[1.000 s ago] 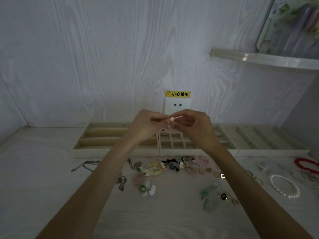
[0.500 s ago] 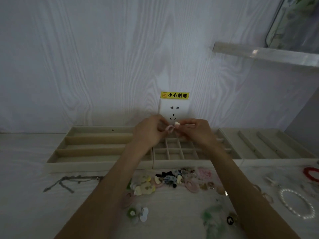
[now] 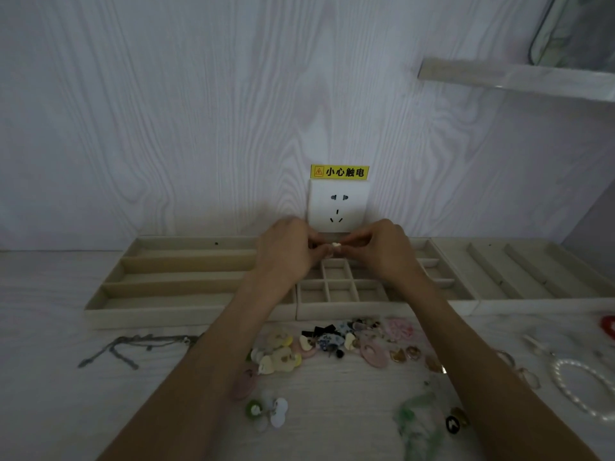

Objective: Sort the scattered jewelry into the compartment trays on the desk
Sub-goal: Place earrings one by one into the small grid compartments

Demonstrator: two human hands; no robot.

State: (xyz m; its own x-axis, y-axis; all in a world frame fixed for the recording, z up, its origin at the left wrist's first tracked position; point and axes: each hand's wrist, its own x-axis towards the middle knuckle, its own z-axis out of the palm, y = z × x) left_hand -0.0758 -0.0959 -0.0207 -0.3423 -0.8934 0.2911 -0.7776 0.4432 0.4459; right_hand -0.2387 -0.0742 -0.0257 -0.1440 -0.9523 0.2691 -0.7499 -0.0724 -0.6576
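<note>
Two bare forearms and hands, nothing worn

Both forearms enter from the bottom edge of the frame and narrow toward centre, uncovered along their whole visible length: no sleeves or cuffs show. The left hand [image 3: 287,250] and right hand [image 3: 382,251], just above centre frame, carry no gloves. The wrists look slim and the fingers slender; in the dim, slightly blurred view, finer detail such as the nails cannot be made out.

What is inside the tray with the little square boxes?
The small squares of the middle tray that show look empty. Both hands, left and right, hold a tiny white piece above it and cover the squares behind them, so those cannot be checked.
</note>
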